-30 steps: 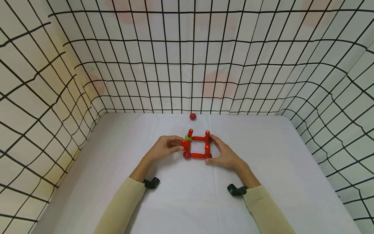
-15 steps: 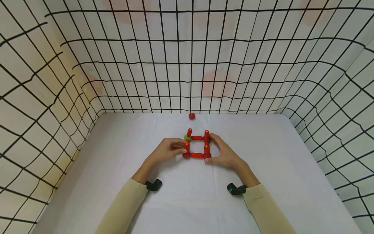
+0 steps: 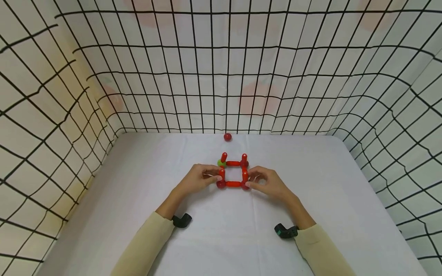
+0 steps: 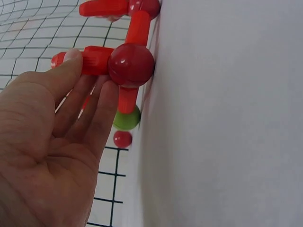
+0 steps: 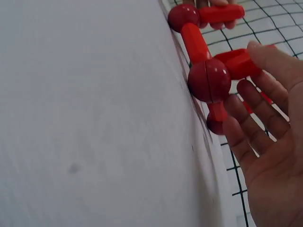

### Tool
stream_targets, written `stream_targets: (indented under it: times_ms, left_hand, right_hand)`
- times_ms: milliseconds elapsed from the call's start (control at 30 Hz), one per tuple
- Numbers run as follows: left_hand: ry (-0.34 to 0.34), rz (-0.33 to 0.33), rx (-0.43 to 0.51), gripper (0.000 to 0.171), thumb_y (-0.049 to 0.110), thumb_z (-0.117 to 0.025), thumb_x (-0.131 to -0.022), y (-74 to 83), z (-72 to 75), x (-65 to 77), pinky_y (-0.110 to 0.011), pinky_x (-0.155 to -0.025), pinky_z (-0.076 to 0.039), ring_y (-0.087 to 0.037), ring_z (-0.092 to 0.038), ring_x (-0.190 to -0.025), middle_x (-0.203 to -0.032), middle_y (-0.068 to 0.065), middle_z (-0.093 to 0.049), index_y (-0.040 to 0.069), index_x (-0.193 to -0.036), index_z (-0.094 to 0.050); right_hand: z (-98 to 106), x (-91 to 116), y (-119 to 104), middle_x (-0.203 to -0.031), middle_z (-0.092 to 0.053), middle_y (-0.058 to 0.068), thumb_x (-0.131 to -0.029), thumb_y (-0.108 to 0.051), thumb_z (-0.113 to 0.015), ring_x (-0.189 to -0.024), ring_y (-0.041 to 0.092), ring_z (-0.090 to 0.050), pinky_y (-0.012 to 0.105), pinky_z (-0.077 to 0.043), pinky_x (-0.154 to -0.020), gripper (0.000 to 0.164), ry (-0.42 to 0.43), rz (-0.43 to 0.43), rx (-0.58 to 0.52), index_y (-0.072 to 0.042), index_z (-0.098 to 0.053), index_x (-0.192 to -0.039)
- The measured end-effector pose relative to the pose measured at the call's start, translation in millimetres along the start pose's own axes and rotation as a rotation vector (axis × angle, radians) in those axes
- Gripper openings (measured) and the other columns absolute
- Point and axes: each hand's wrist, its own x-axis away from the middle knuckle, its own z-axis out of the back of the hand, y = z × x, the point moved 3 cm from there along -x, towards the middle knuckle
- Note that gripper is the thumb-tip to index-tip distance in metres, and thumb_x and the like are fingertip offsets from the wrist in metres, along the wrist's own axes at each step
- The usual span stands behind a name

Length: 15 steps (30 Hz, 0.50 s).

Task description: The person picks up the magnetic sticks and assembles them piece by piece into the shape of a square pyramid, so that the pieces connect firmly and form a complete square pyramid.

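A square frame of red rods joining balls sits on the white table in the head view, its near rod [image 3: 233, 184] facing me. Three corner balls are dark red; the far left one is a green ball [image 3: 221, 163]. A red rod stands up from each corner. My left hand [image 3: 197, 178] pinches the near left upright rod [image 4: 94, 60] between thumb and fingers, just above its dark red ball [image 4: 131, 65]. My right hand [image 3: 271, 184] pinches the near right upright rod [image 5: 239, 64], thumb on one side and fingers behind, over another dark red ball [image 5: 209, 80].
A loose red ball [image 3: 227, 137] lies beyond the frame at the table's far edge. Black wire grid panels with pale cloth behind [image 3: 254, 97] rise at the back and both sides. The white cloth-covered table [image 3: 238, 237] spreads around the frame.
My left hand has moved slightly right, bringing its rod from beside the near left ball to upright on it. My right hand has left the frame's right side for the near right upright rod.
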Motion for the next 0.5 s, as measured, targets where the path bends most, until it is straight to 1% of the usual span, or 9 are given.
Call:
stream_targets:
  times_ms: [67, 133, 267, 367, 500]
  left_hand:
    - [0.017, -0.005, -0.007, 0.035, 0.022, -0.078, -0.093, 0.5, -1.1, -1.6, -0.029, -0.091, -0.061, -0.014, -0.072, -0.105, -0.114, 0.0, -0.077, 0.012, -0.127, -0.073]
    - [0.034, -0.01, -0.016, 0.036, 0.023, -0.078, -0.093, 1.1, -2.7, -3.1, -0.029, -0.09, -0.061, -0.013, -0.072, -0.103, -0.111, 0.0, -0.077, 0.012, -0.126, -0.074]
    - [0.064, -0.027, -0.042, 0.036, 0.025, -0.079, -0.092, 1.1, -6.1, -6.9, -0.027, -0.088, -0.061, -0.012, -0.072, -0.099, -0.109, 0.001, -0.078, 0.012, -0.125, -0.075]
    - [0.08, -0.036, -0.063, 0.034, 0.025, -0.079, -0.092, 1.9, -7.6, -9.0, -0.027, -0.087, -0.061, -0.011, -0.072, -0.098, -0.108, 0.001, -0.079, 0.012, -0.123, -0.076]
    - [0.081, -0.036, -0.071, 0.035, 0.027, -0.079, -0.092, 2.9, -9.9, -10.4, -0.025, -0.085, -0.061, -0.01, -0.073, -0.096, -0.107, 0.002, -0.079, 0.012, -0.124, -0.076]
  right_hand:
    - [-3, -1, -2, -0.105, -0.071, 0.0, -0.094, -0.021, -0.077, -0.094, 0.018, -0.064, 0.026, -0.057, -0.085, 0.027, 0.011, 0.029, 0.005, -0.014, -0.069, -0.119]
    - [-5, -1, -3, -0.104, -0.071, -0.002, -0.095, -0.02, -0.076, -0.093, 0.018, -0.063, 0.025, -0.057, -0.083, 0.025, 0.03, 0.037, 0.018, -0.015, -0.07, -0.118]
    - [-8, -3, -5, -0.101, -0.07, -0.001, -0.096, -0.019, -0.074, -0.092, 0.017, -0.061, 0.024, -0.056, -0.08, 0.025, 0.042, 0.049, 0.009, -0.013, -0.07, -0.119]
    - [-11, -6, -6, -0.1, -0.069, 0.001, -0.096, -0.017, -0.074, -0.092, 0.017, -0.06, 0.024, -0.055, -0.079, 0.026, 0.057, 0.049, -0.001, -0.01, -0.07, -0.12]
    - [-16, -11, -4, -0.101, -0.069, 0.003, -0.096, -0.017, -0.074, -0.091, 0.018, -0.059, 0.023, -0.054, -0.079, 0.027, 0.08, 0.021, -0.003, -0.009, -0.07, -0.121]
